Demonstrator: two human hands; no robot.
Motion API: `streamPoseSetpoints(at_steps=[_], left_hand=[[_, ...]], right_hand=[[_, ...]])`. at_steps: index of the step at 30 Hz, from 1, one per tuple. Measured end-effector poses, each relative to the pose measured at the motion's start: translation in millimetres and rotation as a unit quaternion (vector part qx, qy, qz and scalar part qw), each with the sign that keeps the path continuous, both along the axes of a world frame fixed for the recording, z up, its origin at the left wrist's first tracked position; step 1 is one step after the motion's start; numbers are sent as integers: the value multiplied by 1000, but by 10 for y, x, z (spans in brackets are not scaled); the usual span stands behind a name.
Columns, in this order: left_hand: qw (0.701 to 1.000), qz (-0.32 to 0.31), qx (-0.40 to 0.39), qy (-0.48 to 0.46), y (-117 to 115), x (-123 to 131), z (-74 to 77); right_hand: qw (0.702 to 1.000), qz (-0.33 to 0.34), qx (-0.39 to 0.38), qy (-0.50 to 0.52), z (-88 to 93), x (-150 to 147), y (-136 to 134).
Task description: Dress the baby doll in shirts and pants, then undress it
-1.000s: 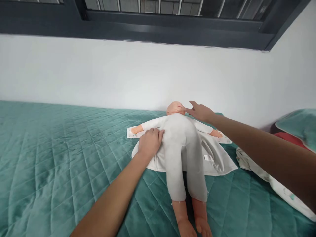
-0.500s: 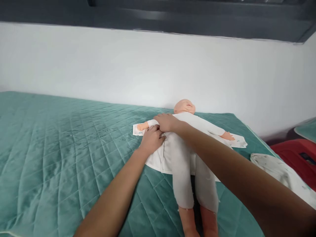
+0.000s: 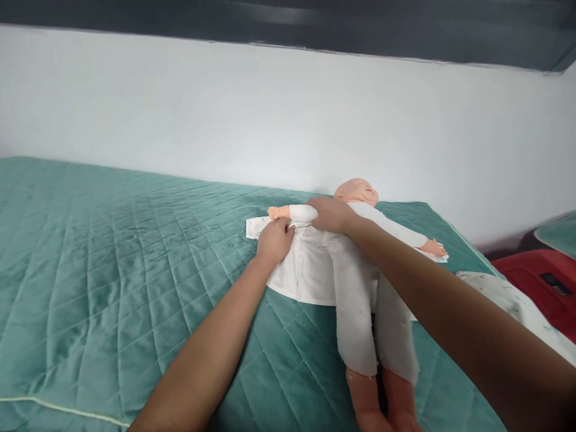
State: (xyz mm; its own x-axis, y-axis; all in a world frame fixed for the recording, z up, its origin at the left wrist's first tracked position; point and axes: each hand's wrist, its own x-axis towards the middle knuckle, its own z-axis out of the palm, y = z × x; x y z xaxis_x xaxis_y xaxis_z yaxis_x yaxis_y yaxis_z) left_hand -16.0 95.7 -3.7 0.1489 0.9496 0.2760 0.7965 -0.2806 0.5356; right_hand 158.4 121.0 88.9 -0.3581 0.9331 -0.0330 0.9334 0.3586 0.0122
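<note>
A baby doll (image 3: 353,306) with a white cloth body lies on its back on a spread white baby shirt (image 3: 310,282). My right hand (image 3: 330,214) is closed around the doll's upper arm (image 3: 302,213) on the left side of the view, keeping that arm raised a little off the cloth. Just below it, my left hand (image 3: 275,241) pinches the shirt near its left sleeve (image 3: 257,227), partly hiding the sleeve. The doll's other arm stretches out to the right over the other sleeve. My right forearm covers part of the doll's torso and one leg.
A green quilted cover (image 3: 135,270) spreads under everything, up to a white wall (image 3: 225,114). White patterned cloth (image 3: 499,294) lies at the right edge, beside a red plastic object (image 3: 535,282). A dark ledge (image 3: 270,21) runs along the top.
The doll's arm under my right hand has come up off the sleeve. The doll's body has shifted and tilted to the right. My left hand has closed on the shirt near the sleeve.
</note>
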Motion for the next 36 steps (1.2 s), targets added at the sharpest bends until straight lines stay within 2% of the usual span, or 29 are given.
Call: streamPoseSetpoints(at_steps=[3,8,13,18,24,28,31,34,36], left_hand=[[996,5,-7,-91,14,-41,-2],[973,-1,-14,-231,13,-73,8],[964,20,-33,-261,3,-91,52],[957,39,-41,-283,19,-110,62],[931,24,-67,-358,70,-147,1],[927,50,-58,-366,61,-156,-1],[935,76,-34,-343,21,-144,25],[955,86,-2,-282,-26,-130,44],[974,79,32,-208,-51,-125,46]], right_hand=[[999,-22,-11,40,28,64,-102],[995,-41,-13,90,39,134,-192],[991,-69,6,116,75,246,-241],[987,-35,-18,156,106,384,-330],[994,-31,-7,103,20,408,-390],[996,-47,-2,80,-5,373,-398],[996,-63,1,69,-7,345,-407],[996,-74,-1,56,-6,319,-414],[996,-74,-2,51,-10,309,-415]])
